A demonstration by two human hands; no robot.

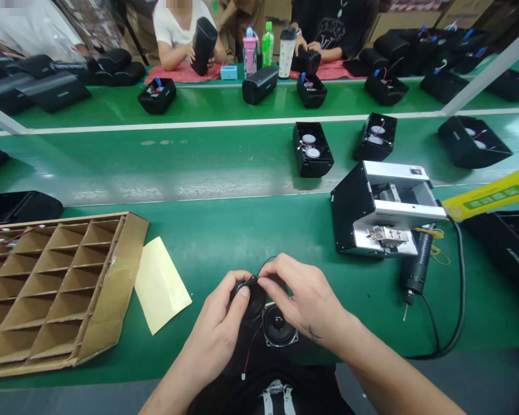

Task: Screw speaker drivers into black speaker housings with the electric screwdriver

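My left hand (220, 317) is closed on a round black speaker driver (256, 301), gripping its rim between thumb and fingers. At the far edge of that driver, my right hand (300, 291) pinches a thin dark strip (266, 263) that curves up past the fingertips; whether it is a wire or a gasket I cannot tell. A red and black lead (248, 353) with a white plug dangles below the left hand. Just under the right hand, a second speaker driver (279, 326) lies face up with its black cone showing.
To the left stand a cardboard divider box (99, 300) and a yellow paper sheet (161, 288). On the right are a metal-and-black machine (384, 210), an electric screwdriver (416, 268) and a black cable (461, 288). Beyond, open speaker housings (313, 164) sit near co-workers.
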